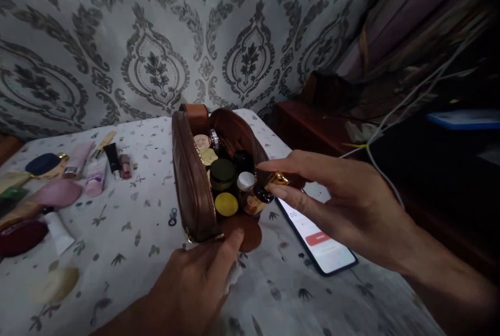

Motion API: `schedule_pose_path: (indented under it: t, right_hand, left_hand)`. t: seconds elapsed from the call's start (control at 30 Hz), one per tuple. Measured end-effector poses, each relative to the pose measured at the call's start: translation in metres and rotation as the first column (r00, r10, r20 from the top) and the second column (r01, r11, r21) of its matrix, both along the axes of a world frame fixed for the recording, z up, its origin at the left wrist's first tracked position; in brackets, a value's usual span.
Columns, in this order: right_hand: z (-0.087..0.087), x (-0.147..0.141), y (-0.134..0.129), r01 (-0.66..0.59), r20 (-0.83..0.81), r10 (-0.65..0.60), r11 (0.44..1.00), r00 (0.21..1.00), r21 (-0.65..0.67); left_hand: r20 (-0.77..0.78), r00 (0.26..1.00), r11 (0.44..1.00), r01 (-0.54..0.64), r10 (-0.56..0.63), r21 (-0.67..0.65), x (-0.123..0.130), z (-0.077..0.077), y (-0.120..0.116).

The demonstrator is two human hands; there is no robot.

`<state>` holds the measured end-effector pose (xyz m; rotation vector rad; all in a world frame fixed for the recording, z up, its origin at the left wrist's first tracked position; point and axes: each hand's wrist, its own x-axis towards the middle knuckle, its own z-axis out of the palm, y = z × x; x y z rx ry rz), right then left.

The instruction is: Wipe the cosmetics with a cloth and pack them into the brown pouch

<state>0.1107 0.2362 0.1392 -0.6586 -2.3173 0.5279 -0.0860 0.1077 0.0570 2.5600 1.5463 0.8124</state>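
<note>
**Brown pouch steadied and a gold-capped item held at its mouth**

Damask-patterned wallpaper backs a bench [128,232] covered with a leaf-printed cloth. An open brown pouch [193,185] stands just beyond the left hand [195,289], whose thumb is pressed against the pouch's near end; whether the other left fingers are curled cannot be told. Jars and small bottles are packed inside the pouch, among them a yellow lid [226,203] and a dark green lid [222,170]. The right hand [344,206] is held over the pouch's right edge, and a small gold-capped item [278,179] is pinched between its fingers [273,165]. A lit phone [316,234] lies flat below the right hand. Tubes and compacts [94,169] are scattered well to the left of both hands
</note>
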Motion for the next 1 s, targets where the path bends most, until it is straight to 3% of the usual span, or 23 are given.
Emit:
schedule_pose_path:
  t: [0.3,0.5,0.77,1.0]
  right_hand:
    - [-0.006,-0.008,0.010,-0.141,0.086,0.135,0.988,0.987,0.059]
    - [-0.005,-0.019,0.008,-0.181,0.052,0.180,0.983,0.982,0.020]
    - [-0.011,-0.035,0.006,-0.300,0.110,0.309,0.950,0.945,-0.091]
    - [-0.009,-0.041,0.008,-0.336,0.049,0.353,0.918,0.934,-0.209]
  left_hand:
    - [-0.117,0.992,0.998,-0.044,0.048,0.035,-0.005,0.007,0.006]
    - [-0.288,0.941,0.979,-0.137,0.177,0.154,-0.012,0.013,0.003]
    - [-0.305,0.950,0.994,-0.038,0.068,0.104,-0.017,0.013,-0.001]
    - [-0.453,0.888,0.991,-0.024,0.082,0.131,-0.029,0.016,-0.008]
